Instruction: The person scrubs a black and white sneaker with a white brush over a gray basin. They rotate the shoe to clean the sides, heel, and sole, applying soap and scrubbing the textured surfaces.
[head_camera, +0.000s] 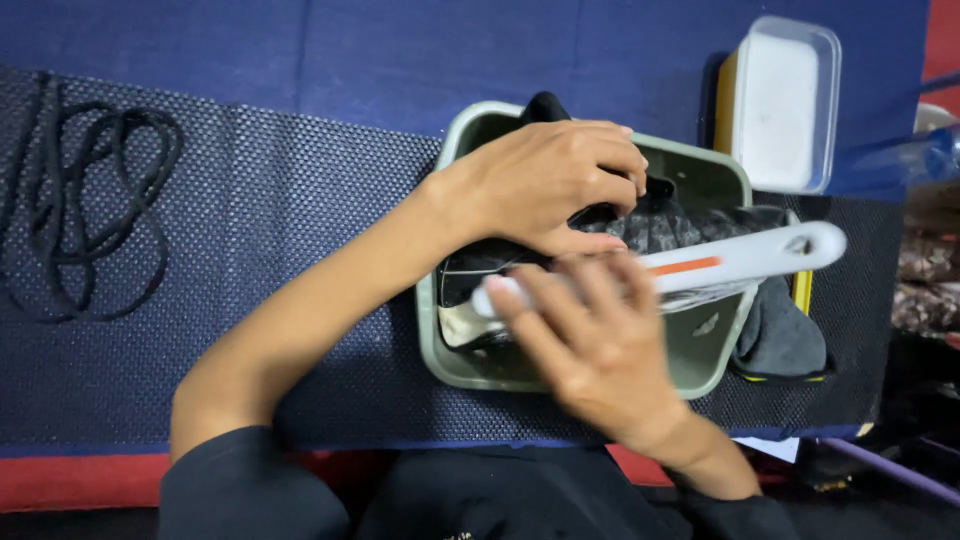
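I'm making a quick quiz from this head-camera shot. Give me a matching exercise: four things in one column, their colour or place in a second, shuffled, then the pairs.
Things:
1. basin
2. cord
3. lidded box
4. brush handle

Descriptions:
A. black, coiled at far left on the mat
B. white with an orange stripe
C. sage green, under both hands
D. clear and white, top right

Pairs: 1-C, 2-A, 3-D, 4-B

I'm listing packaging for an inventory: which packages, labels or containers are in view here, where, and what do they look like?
Clear lidded box: top right, rectangular, white inside, on a yellow base.
Green tub: centre, rounded rectangle, holds a dark shoe under both hands.
Orange label strip: on the white brush handle across the tub.
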